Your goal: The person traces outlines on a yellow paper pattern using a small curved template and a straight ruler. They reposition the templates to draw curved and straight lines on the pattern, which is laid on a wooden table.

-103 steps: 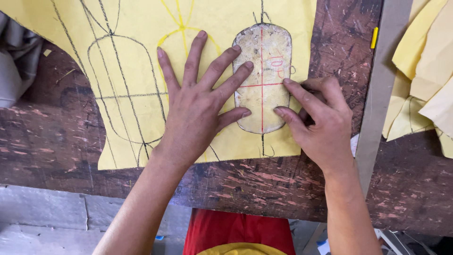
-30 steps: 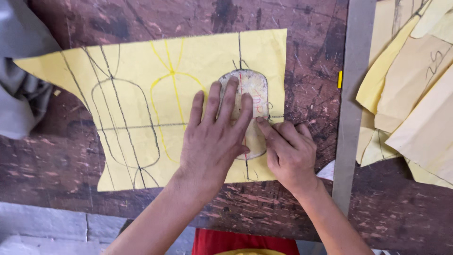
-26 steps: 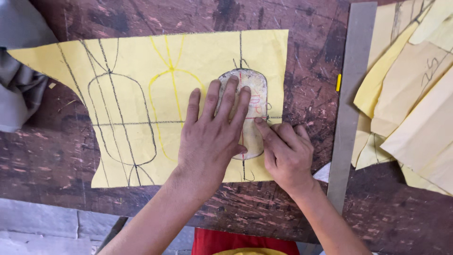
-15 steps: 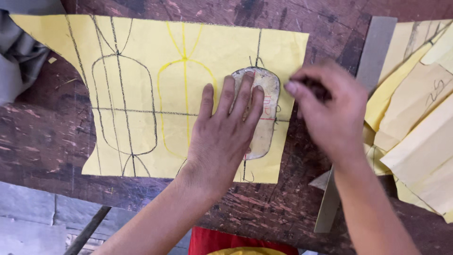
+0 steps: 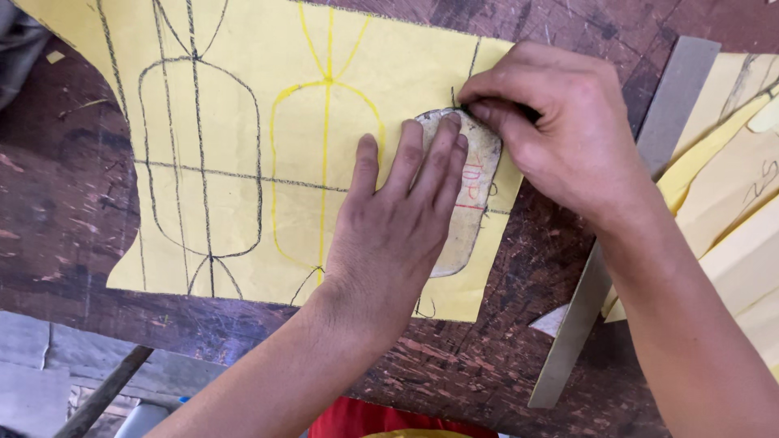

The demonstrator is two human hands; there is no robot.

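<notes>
The template [image 5: 469,207] lay on the right part of the yellow sheet [image 5: 243,162], right of the traced outlines. The left hand [image 5: 398,227] pressed it flat, fingers spread. The right hand [image 5: 560,130], pinched on a dark marker [image 5: 529,113], touched the template's far edge; a grey ruler [image 5: 617,235] lay right.

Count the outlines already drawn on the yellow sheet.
2 finished outlines on the yellow sheet: a black one at left, a yellow one in the middle. The left hand pins a template at right; lines there are mostly hidden.
</notes>
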